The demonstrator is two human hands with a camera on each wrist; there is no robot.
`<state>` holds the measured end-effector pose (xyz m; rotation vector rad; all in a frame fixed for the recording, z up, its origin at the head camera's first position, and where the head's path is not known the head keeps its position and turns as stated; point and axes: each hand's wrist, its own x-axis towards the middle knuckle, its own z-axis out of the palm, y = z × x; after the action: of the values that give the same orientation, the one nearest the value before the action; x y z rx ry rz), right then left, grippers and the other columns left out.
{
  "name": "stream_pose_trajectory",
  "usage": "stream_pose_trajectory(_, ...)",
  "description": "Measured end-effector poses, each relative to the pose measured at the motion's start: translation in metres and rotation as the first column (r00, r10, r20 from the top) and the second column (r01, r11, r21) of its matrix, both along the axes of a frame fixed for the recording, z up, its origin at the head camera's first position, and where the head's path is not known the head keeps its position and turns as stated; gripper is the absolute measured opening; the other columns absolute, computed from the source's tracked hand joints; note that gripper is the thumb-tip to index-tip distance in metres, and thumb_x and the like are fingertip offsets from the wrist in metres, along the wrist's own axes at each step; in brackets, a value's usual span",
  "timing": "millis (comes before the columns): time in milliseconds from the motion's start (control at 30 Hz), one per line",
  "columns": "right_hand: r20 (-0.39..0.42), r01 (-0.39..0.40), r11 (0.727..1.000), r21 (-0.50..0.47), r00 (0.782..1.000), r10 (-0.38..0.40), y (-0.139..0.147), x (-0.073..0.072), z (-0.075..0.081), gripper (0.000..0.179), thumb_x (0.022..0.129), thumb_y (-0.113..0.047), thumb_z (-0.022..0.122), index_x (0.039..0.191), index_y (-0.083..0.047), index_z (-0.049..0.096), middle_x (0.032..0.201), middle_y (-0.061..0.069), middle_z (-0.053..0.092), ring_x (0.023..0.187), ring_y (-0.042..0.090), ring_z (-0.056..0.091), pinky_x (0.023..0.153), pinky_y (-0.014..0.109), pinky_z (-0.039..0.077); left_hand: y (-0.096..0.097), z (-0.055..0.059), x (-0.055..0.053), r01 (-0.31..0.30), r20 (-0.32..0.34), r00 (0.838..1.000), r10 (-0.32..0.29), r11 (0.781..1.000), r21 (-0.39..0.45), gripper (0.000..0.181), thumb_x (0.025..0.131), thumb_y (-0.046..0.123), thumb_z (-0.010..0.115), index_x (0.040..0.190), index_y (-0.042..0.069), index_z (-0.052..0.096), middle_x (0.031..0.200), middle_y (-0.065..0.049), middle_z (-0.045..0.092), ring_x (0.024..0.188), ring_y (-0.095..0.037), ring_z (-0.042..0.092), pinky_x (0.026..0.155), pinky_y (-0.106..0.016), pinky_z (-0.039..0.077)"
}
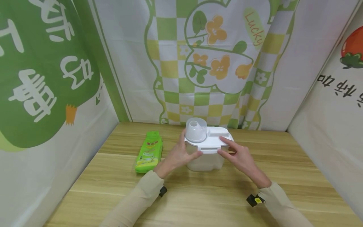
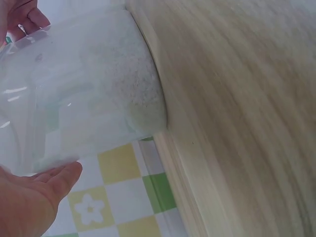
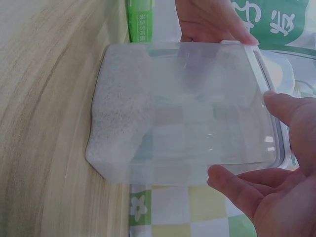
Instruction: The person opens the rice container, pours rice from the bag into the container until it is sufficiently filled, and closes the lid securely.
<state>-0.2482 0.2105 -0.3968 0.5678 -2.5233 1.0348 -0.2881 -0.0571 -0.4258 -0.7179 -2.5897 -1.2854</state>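
Observation:
A clear plastic storage container (image 1: 205, 162) stands upright on the table, with a white lid (image 1: 224, 140) on top. On the lid's left part sits a translucent measuring cup (image 1: 195, 132), upside down. White grains (image 3: 118, 101) fill its lower part. My left hand (image 1: 178, 154) holds the container's left side, thumb at the front latch (image 1: 209, 150) and fingers round behind. From the right, my right hand (image 1: 242, 157) grips it, thumb by the latch and a finger on the lid; in the right wrist view other fingers (image 3: 237, 190) lie along its side.
A bright green packet (image 1: 149, 153) lies left of the container on the wooden table (image 1: 198, 195). Printed cloth (image 1: 170, 66) hangs behind the table, and more cloth walls stand at its left and right.

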Motion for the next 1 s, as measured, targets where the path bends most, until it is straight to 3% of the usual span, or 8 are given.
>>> stream_pose_trajectory(167,-0.028,0.005,1.0,0.008,1.0,-0.005,-0.003,0.0,-0.001,0.054,0.086,-0.031,0.076,0.135,-0.017,0.06,0.109,0.019,0.073,0.092,0.027,0.073,0.064,0.024,0.054,-0.001,0.001,0.002,0.001,-0.002,1.0,-0.001,1.0,0.012,0.112,0.08,0.065,0.069,0.154,0.035,-0.009,0.157,-0.012,0.034,0.139,-0.033,0.042,0.11,-0.052,0.04)
stream_pose_trajectory(267,-0.05,0.01,1.0,0.014,0.999,-0.009,-0.003,0.0,-0.002,0.053,0.086,-0.028,0.077,0.135,-0.016,0.061,0.097,0.016,0.075,0.08,0.019,0.073,0.057,0.021,0.05,-0.001,0.002,0.002,-0.003,-0.004,1.0,0.003,1.0,0.009,0.111,0.078,0.066,0.07,0.154,0.034,-0.005,0.155,-0.011,0.038,0.136,-0.033,0.046,0.109,-0.051,0.042)
stream_pose_trajectory(433,-0.103,0.027,0.999,0.02,0.994,-0.025,-0.004,0.002,-0.003,0.052,0.084,-0.023,0.078,0.132,-0.014,0.063,0.076,0.007,0.073,0.064,0.005,0.061,0.05,0.019,0.043,-0.001,0.005,0.002,-0.031,0.006,1.0,0.031,0.999,-0.016,0.111,0.076,0.069,0.07,0.154,0.028,0.003,0.147,-0.016,0.048,0.126,-0.036,0.055,0.102,-0.05,0.047)
stream_pose_trajectory(533,-0.115,0.033,0.999,0.024,0.993,-0.03,-0.005,0.001,-0.003,0.052,0.084,-0.024,0.078,0.132,-0.014,0.063,0.065,0.004,0.067,0.057,0.005,0.056,0.047,0.018,0.039,-0.002,0.006,0.003,-0.038,0.012,0.999,0.038,0.999,-0.012,0.111,0.076,0.068,0.071,0.154,0.027,0.004,0.145,-0.019,0.05,0.124,-0.037,0.057,0.101,-0.05,0.048)
stream_pose_trajectory(633,-0.113,0.037,0.999,0.01,0.993,-0.036,-0.007,0.001,-0.004,0.052,0.084,-0.024,0.078,0.132,-0.014,0.063,0.074,0.012,0.072,0.062,0.014,0.067,0.05,0.019,0.046,-0.002,0.006,0.003,-0.043,0.008,0.999,0.043,0.999,-0.006,0.111,0.076,0.066,0.072,0.154,0.026,0.005,0.143,-0.02,0.052,0.121,-0.038,0.059,0.099,-0.051,0.049)
stream_pose_trajectory(767,-0.108,0.056,0.998,-0.016,0.992,-0.057,-0.009,0.001,-0.006,0.052,0.083,-0.022,0.08,0.131,-0.011,0.063,0.102,0.026,0.072,0.086,0.031,0.074,0.063,0.031,0.059,-0.002,0.006,0.002,-0.041,0.002,0.999,0.041,0.999,-0.011,0.111,0.076,0.068,0.071,0.154,0.027,0.005,0.142,-0.02,0.052,0.119,-0.038,0.06,0.098,-0.051,0.05)
stream_pose_trajectory(867,-0.11,0.075,0.997,-0.023,0.991,-0.077,-0.01,0.002,-0.007,0.053,0.081,-0.022,0.081,0.13,-0.01,0.063,0.104,0.028,0.07,0.086,0.034,0.074,0.065,0.039,0.06,0.0,0.007,0.001,-0.033,0.002,0.999,0.033,0.999,-0.012,0.11,0.076,0.068,0.071,0.154,0.026,0.005,0.142,-0.02,0.053,0.12,-0.038,0.06,0.098,-0.051,0.05)
stream_pose_trajectory(1000,-0.126,0.087,0.996,-0.018,0.988,-0.089,-0.011,0.002,-0.008,0.054,0.08,-0.023,0.082,0.13,-0.012,0.064,0.106,0.027,0.07,0.085,0.033,0.074,0.065,0.04,0.06,0.0,0.007,0.002,-0.037,-0.003,0.999,0.037,0.999,-0.019,0.109,0.077,0.063,0.073,0.153,0.023,0.007,0.14,-0.021,0.054,0.119,-0.038,0.06,0.097,-0.05,0.051)
